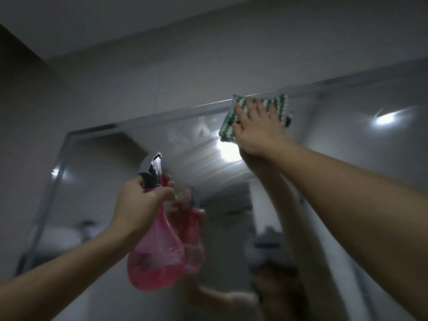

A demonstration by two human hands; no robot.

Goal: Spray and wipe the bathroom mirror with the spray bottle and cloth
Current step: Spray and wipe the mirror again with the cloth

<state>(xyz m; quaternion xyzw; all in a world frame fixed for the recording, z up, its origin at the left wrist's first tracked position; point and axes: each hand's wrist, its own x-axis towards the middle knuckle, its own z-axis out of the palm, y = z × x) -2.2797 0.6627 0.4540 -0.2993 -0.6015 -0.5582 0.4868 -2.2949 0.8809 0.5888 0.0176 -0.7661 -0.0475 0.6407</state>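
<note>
Head view: wiping is in hand; the right hand (257,126) lies flat, fingers spread, pressing the cloth (279,106) against the mirror (185,158) just under its top edge; the left hand (139,205) is wrapped round the neck of the bottle (156,256), held near the glass; streaks below the cloth suggest the next sweep goes downward.

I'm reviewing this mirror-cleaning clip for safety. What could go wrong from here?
The right hand presses the green-and-white cloth flat at the mirror's top edge with the arm stretched high, so it may slip off the wet glass. The left hand grips only the neck of the pink spray bottle, which hangs close to the mirror and might knock it.
</note>
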